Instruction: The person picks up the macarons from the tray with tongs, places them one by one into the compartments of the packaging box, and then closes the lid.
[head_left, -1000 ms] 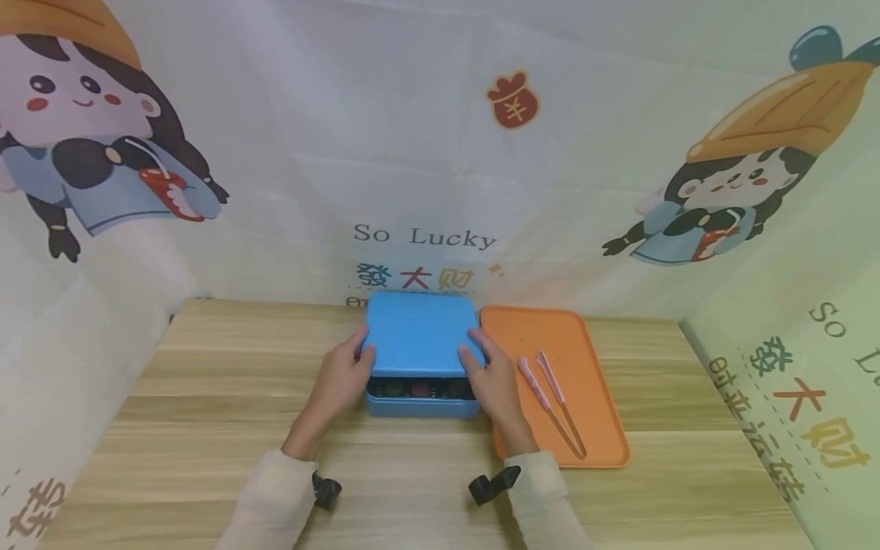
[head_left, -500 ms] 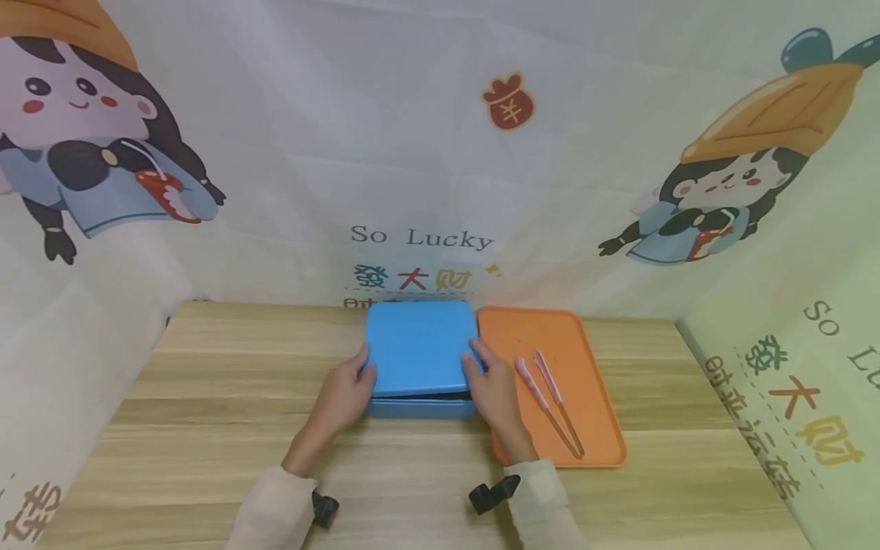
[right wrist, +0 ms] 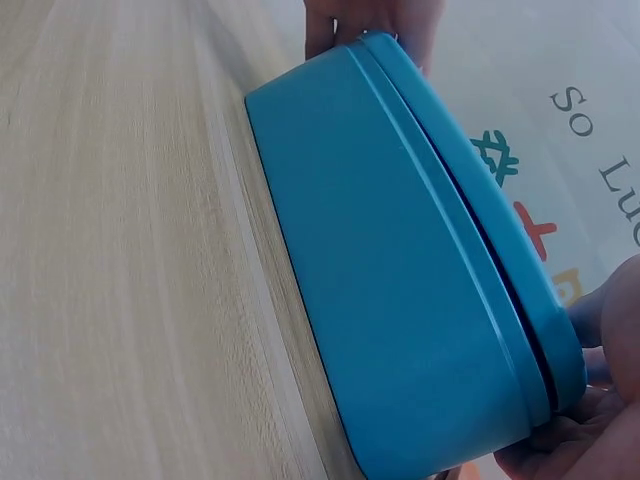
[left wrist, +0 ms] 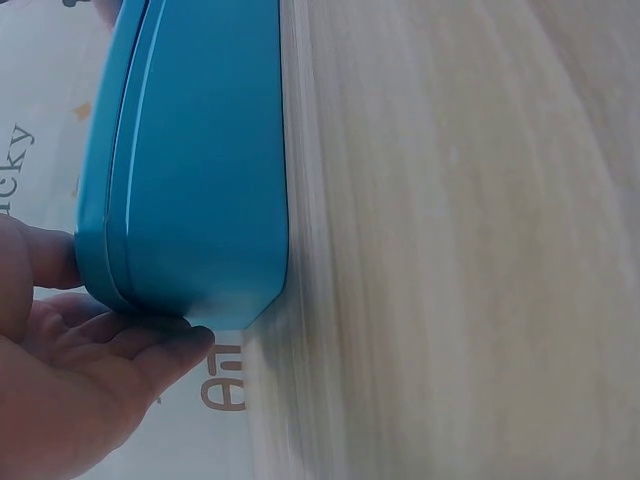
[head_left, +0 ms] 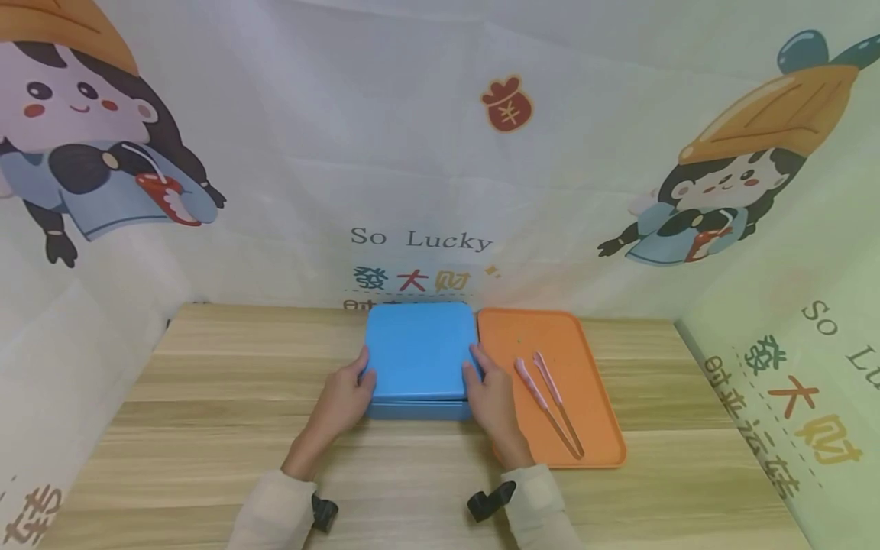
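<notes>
A blue lid [head_left: 419,351] lies over a blue box [head_left: 419,411] at the back middle of the table. My left hand [head_left: 346,393] grips the lid's left side, thumb on top; in the left wrist view its fingers [left wrist: 150,355] are under that end of lid and box. The lid's right side is held by my right hand [head_left: 493,393], with the thumb on its top edge. A dark slit shows between lid and box in the right wrist view, wider near my right hand [right wrist: 610,440]. The lid hides the box's inside.
Right of the box, partly under my right forearm, an orange tray [head_left: 598,428] carries tongs [head_left: 551,405] with pink handles. Behind the wooden table [head_left: 227,382] hangs a printed white cloth [head_left: 330,114].
Both hands have lowered the lid's front edge toward me and down onto the box. The wide front opening, with dark contents showing, has narrowed to a thin slit.
</notes>
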### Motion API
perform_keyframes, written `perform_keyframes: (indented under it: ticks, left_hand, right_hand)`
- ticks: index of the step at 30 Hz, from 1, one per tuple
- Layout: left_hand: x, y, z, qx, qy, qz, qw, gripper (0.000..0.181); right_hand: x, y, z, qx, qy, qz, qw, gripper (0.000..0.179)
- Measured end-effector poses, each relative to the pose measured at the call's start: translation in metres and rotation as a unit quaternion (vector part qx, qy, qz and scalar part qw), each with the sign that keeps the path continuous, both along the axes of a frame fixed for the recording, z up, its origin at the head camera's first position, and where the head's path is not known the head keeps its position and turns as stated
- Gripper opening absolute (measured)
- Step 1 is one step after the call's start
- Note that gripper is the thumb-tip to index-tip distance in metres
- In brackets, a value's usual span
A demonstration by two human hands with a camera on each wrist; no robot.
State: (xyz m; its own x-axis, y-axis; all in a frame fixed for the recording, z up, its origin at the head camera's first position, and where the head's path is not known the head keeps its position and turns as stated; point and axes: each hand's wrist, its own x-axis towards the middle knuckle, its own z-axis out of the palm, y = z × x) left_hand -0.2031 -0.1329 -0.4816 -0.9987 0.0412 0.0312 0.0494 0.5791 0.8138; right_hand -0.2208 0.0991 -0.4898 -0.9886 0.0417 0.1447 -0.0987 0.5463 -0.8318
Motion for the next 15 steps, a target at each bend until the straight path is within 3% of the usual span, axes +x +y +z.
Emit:
perform_keyframes:
  ticks: [7, 15]
  left_hand:
    - [0.0006, -0.0032, -0.003, -0.011, 0.017, -0.017, 0.9997, 0.05]
    - [-0.0001, -0.0056, -0.0052, 0.02, 0.011, -0.035, 0.9991, 0.051]
  right_hand:
    - [0.0026, -0.0027, -0.005, 0.017, 0.026, 0.0, 0.9995, 0.043]
    - [0.0063, -0.002, -0.0093, 0.038, 0.036, 0.032, 0.9981, 0.048]
